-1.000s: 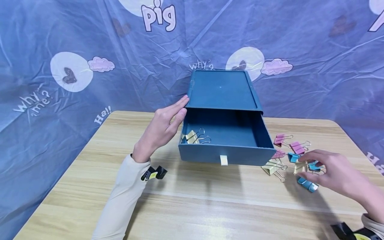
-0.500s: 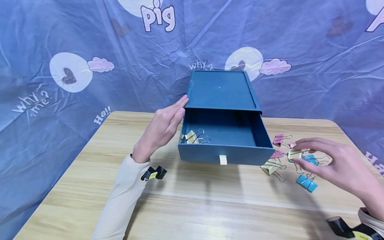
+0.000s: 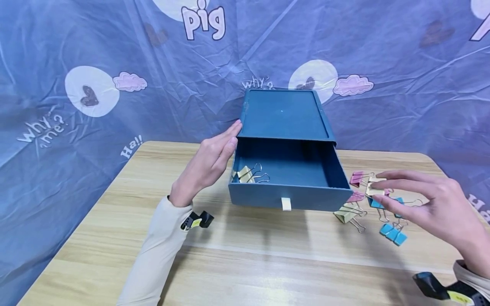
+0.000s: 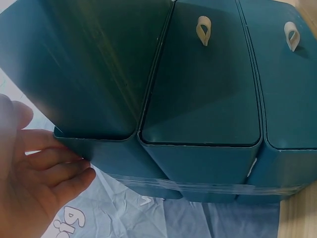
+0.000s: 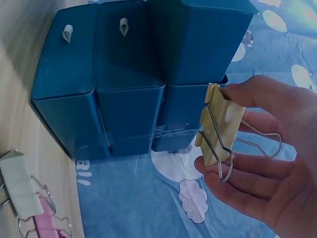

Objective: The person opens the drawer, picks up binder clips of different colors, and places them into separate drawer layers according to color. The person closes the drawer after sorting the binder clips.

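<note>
My left hand [image 3: 208, 163] rests with extended fingers against the left side of a dark blue drawer cabinet [image 3: 285, 114]. Its top drawer [image 3: 264, 196] is pulled out; a pale yellow binder clip [image 3: 245, 174] lies at the drawer's front left, with part of another beside it. Over on the right, my right hand [image 3: 436, 202] pinches a yellow binder clip [image 5: 223, 126] between thumb and fingers, its wire handles toward the palm. Below that hand lie several loose clips: pink [image 3: 357, 178], blue [image 3: 393, 234] and pale green [image 3: 345, 213].
Two lower drawers with looped pull tabs [image 4: 203, 30] are closed, as the left wrist view shows. Clear tape [image 4: 213, 187] runs along the cabinet's side. A blue printed cloth [image 3: 183, 85] hangs behind the wooden table [image 3: 229, 263].
My right hand has lifted the yellow binder clip from among the loose clips and moved it slightly up and left. The left hand stays against the cabinet.
</note>
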Demonstrator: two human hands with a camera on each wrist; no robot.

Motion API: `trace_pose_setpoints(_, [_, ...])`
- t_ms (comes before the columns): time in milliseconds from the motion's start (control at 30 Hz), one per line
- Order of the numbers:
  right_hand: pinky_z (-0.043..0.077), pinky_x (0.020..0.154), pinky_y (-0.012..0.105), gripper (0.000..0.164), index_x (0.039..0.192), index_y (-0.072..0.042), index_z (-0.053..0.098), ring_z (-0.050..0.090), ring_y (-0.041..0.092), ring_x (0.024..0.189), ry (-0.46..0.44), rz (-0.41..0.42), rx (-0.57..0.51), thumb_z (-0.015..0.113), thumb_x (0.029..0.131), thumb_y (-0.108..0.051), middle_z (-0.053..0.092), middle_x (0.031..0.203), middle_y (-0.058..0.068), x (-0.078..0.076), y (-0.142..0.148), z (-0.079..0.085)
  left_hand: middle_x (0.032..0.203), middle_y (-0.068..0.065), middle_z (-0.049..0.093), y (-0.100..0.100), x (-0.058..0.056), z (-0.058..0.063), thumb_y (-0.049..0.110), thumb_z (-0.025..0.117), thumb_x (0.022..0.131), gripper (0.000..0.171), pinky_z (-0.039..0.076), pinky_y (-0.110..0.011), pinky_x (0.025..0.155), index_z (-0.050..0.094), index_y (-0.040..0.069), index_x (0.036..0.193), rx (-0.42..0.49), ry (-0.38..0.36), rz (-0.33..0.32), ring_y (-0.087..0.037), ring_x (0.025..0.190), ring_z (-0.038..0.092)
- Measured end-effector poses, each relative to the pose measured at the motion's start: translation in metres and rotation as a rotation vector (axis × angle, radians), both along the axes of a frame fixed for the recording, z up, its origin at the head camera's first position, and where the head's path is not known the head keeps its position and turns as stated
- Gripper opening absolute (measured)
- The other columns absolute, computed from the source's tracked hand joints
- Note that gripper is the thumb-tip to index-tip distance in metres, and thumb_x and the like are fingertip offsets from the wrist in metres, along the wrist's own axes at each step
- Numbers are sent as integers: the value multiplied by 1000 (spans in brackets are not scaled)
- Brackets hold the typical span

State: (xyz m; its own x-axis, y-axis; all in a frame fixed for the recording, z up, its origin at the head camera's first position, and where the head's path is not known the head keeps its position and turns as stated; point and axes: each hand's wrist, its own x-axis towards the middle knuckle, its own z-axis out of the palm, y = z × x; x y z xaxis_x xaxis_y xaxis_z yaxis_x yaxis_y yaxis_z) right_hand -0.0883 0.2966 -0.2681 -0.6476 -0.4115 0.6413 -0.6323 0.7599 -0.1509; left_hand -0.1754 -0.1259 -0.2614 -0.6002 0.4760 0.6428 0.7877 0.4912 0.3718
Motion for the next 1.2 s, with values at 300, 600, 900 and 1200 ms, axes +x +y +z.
trace_pose_setpoints(300, [35,56,11,34,97,-15,79,46,-21,106,13,-12,-63,86,64,-9,65,110,-17,-2,-9,8,147,-16,43,1,-1,1,15,35,106,41,32,-31,111,44,-5,141,-2,-7,-6,-17,137,38])
trace_pose_setpoints(600, [35,70,4,28,99,-8,78,52,-12,111,49,39,-149,81,79,-27,66,117,-10,-5,-17,18,147,-15,42,1,-2,2,14,35,106,41,31,-30,112,43,-4,141,-5,-14,-12,-16,137,36])
trace_pose_setpoints(900, [17,42,13,34,99,-4,77,59,-8,104,12,25,-233,81,67,7,70,112,11,-3,-29,32,147,-16,42,0,0,2,14,36,105,41,31,-30,112,43,-5,141,-4,-14,-9,-17,137,37])
trace_pose_setpoints(1200, [23,45,10,28,98,-3,77,60,-4,106,46,72,-234,83,70,0,71,110,11,-5,-37,38,147,-16,42,0,0,2,13,37,105,41,31,-31,112,43,-5,141,4,-18,-11,-17,137,37])
